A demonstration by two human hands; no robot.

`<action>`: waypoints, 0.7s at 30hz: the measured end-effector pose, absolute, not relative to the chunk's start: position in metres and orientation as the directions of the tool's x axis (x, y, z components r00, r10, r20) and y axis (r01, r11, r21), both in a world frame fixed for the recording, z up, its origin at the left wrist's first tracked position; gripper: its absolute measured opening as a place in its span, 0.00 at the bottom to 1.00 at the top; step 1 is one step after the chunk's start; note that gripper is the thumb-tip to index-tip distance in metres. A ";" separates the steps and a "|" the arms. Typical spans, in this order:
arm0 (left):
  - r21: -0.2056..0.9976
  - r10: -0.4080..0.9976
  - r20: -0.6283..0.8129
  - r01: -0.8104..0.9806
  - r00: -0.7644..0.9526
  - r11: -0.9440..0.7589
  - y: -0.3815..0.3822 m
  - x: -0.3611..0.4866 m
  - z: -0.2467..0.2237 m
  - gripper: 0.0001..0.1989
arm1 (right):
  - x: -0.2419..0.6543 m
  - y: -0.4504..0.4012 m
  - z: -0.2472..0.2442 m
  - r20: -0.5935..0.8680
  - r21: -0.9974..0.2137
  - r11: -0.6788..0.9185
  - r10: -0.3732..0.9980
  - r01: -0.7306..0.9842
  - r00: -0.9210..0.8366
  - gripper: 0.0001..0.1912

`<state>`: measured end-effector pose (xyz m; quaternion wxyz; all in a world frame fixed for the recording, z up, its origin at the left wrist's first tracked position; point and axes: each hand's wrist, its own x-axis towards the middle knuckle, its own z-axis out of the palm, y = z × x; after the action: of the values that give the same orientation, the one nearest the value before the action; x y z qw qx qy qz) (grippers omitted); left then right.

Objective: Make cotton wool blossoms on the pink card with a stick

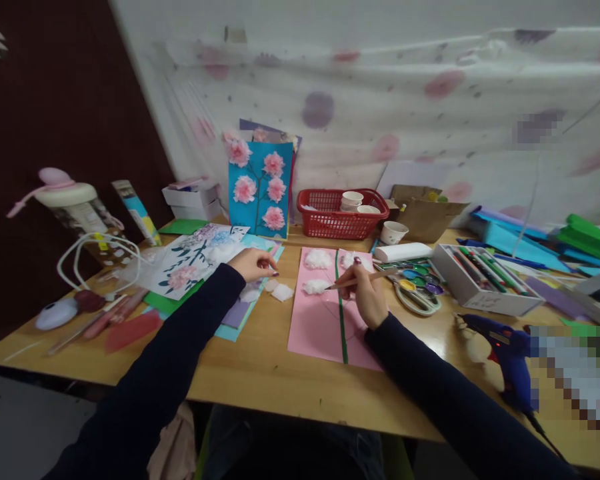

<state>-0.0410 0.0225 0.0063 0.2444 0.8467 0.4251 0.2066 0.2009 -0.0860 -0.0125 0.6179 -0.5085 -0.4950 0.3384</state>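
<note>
A pink sheet of card [313, 330] lies on the table with a green strip [341, 320] running down it and thin curved lines drawn on it. White cotton tufts [319, 259] sit on its upper part. My right hand [367, 293] is closed around a pencil [387, 273], whose pointed end is at the lower left cotton tuft [315, 287]. To the left, my left hand [254, 264] is held with thumb and fingers together; what they pinch, if anything, is too small to make out. Just below it lie white cotton pads [282, 292].
Behind stand a blue card with pink flowers [259, 193] and a red basket [340, 223] with paper cups. On the right are scissors [420, 303], a box of markers [485, 300] and a blue glue gun [505, 353]. A floral print [183, 277] and a bottle [75, 207] occupy the left.
</note>
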 end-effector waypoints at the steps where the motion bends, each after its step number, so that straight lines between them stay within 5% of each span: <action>1: 0.570 0.818 0.118 0.636 0.563 -0.520 0.023 -0.040 0.005 0.12 | 0.204 -0.090 -0.011 0.280 -0.960 0.267 0.919 0.085 0.279 0.27; 8: 0.407 0.850 0.088 0.760 0.519 -0.506 0.024 -0.037 -0.003 0.10 | 0.220 -0.106 -0.012 0.411 -0.903 0.354 0.877 0.245 0.248 0.29; 13: 0.402 0.853 0.055 0.770 0.519 -0.495 0.023 -0.039 -0.005 0.07 | 0.223 -0.101 -0.017 0.386 -0.919 0.343 0.881 0.193 0.273 0.28; 17: 0.576 0.888 0.119 0.697 0.445 -0.427 0.023 -0.043 0.002 0.08 | 0.221 -0.098 -0.016 0.360 -0.933 0.341 0.881 0.114 0.308 0.27; 21: 0.883 0.882 0.118 0.359 0.456 -0.303 0.015 -0.034 0.011 0.15 | 0.220 -0.098 -0.013 0.300 -0.949 0.315 0.914 -0.010 0.272 0.22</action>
<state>-0.0336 0.0147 0.0111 0.4176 0.7440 0.4172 0.3132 0.2196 -0.0978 -0.0126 0.6484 -0.4643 -0.4867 0.3566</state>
